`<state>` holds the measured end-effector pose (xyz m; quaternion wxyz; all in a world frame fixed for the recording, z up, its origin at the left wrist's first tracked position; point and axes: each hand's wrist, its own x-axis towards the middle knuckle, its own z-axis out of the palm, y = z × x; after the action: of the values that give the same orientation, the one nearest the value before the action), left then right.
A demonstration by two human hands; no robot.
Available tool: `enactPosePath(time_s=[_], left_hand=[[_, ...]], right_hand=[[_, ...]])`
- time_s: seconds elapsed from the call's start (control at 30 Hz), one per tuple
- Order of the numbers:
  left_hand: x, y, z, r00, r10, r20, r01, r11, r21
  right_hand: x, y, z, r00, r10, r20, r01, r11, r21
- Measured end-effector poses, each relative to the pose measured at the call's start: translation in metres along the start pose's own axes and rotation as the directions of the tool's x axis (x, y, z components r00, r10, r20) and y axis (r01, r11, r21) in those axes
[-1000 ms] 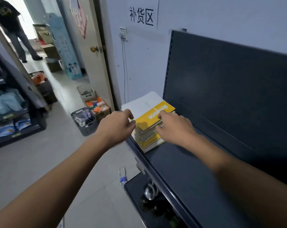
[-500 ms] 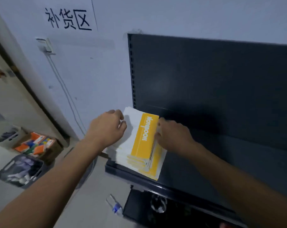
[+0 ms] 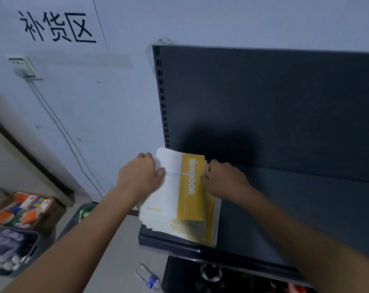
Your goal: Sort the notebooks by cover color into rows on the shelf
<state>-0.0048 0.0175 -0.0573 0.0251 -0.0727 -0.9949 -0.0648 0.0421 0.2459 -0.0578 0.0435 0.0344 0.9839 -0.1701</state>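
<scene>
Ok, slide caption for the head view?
Left hand and right hand grip a yellow-and-white notebook stack on the dark shelf.

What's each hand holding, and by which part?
Both grip the notebook stack: left hand on its left edge, right hand on its right edge, thumbs on top.

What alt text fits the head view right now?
A left hand and a right hand grip the sides of a stack of notebooks, top cover white with a yellow band, at the left end of a dark shelf. A plastic bottle lies on the floor below.
</scene>
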Motion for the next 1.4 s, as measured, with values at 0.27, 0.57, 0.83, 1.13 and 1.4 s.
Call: enactPosePath(time_s=[0.27, 0.57, 0.83, 1.13, 1.4], left_hand=[[0.017, -0.002, -0.004, 0.992, 0.040, 0.122, -0.042, 0.999, 0.013], [0.014, -0.001, -0.014, 0.982, 0.114, 0.151, -0.118, 0.993, 0.016], [0.004, 0.000, -0.018, 0.979, 0.130, 0.155, -0.132, 0.991, 0.002], [-0.007, 0.002, -0.006, 0.992, 0.126, 0.028, -0.123, 0.990, -0.074], [0.006, 0.004, -0.013, 0.973, 0.070, 0.222, -0.031, 0.984, -0.175]], right_hand=[[0.011, -0.033, 0.016, 0.987, 0.155, 0.036, -0.158, 0.982, 0.102], [-0.001, -0.050, 0.028, 0.966, 0.254, 0.046, -0.255, 0.967, 0.023], [-0.023, -0.052, 0.027, 0.944, 0.326, 0.045, -0.329, 0.936, 0.125], [-0.029, -0.052, 0.028, 0.943, 0.319, 0.098, -0.332, 0.930, 0.158], [-0.027, -0.051, 0.023, 0.932, 0.322, 0.169, -0.350, 0.919, 0.180]])
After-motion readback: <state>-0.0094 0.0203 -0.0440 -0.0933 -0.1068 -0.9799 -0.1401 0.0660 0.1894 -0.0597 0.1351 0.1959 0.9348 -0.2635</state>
